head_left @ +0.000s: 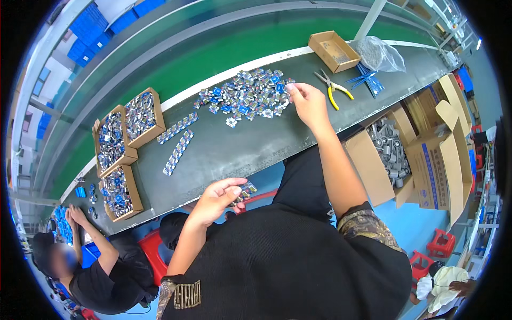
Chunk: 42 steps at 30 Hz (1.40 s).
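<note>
My left hand (214, 201) is held in front of my chest, off the near edge of the bench. Its fingers are closed round a few small metal-and-blue parts (246, 191), partly covered by the thumb. At the right edge of a loose pile of small blue-and-silver parts (250, 92), my right hand (309, 104) pinches with thumb and forefinger; what lies between the fingertips is too small to make out. Left of the pile, similar parts lie in two neat rows, a nearer row (178, 153) and a farther row (177, 128).
Cardboard trays (143, 140) full of parts stand at the left. Yellow-handled pliers (334, 89), an open carton (341, 65), blue ties (368, 80) and a plastic bag (380, 55) lie at the right. Below is a box of grey fittings (373, 178). A co-worker (101, 266) works at the left.
</note>
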Available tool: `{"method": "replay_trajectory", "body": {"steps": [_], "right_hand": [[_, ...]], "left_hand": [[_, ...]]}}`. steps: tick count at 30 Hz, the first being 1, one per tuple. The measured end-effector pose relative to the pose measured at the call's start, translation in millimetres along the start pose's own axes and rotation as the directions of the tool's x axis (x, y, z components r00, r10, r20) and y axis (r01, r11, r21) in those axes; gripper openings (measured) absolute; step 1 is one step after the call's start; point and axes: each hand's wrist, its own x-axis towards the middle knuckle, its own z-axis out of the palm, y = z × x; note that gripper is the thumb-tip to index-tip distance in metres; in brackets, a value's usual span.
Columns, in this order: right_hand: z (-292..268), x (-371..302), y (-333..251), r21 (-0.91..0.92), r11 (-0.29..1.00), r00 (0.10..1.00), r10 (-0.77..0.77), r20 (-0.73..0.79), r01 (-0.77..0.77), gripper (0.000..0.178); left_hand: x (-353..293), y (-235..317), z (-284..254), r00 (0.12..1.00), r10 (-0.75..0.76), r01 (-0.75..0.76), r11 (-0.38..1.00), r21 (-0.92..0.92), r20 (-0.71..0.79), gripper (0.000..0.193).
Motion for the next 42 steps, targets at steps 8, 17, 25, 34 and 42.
{"method": "replay_trajectory", "body": {"steps": [8, 17, 25, 34, 42], "right_hand": [[31.1, -126.5, -36.6, 0.144, 0.990, 0.652, -0.112, 0.750, 0.005, 0.025], [38.6, -152.4, -36.0, 0.358, 0.909, 0.342, -0.274, 0.899, -0.213, 0.027], [21.4, -106.5, -53.1, 0.326, 0.917, 0.741, -0.054, 0.669, -0.228, 0.012], [16.5, 1.6, -27.9, -0.317, 0.921, 0.974, -0.216, 0.071, 0.227, 0.025], [36.7, -119.4, -51.1, 0.175, 0.984, 0.471, -0.175, 0.864, 0.045, 0.033]], "left_hand": [[-3.1, -3.5, -6.5, 0.994, -0.091, 0.094, 0.994, 0.053, -0.057, 0.015], [-4.3, 1.1, -18.9, 0.982, -0.088, 0.079, 0.995, 0.058, 0.167, 0.017], [-8.7, 3.7, -20.9, 1.000, -0.008, 0.006, 0.976, -0.219, -0.011, 0.030], [-2.7, 9.5, -4.7, 1.000, -0.013, 0.014, 0.998, -0.053, 0.027, 0.033], [-8.5, -2.3, -10.9, 0.999, -0.045, 0.042, 0.994, -0.106, -0.025, 0.018]]}}
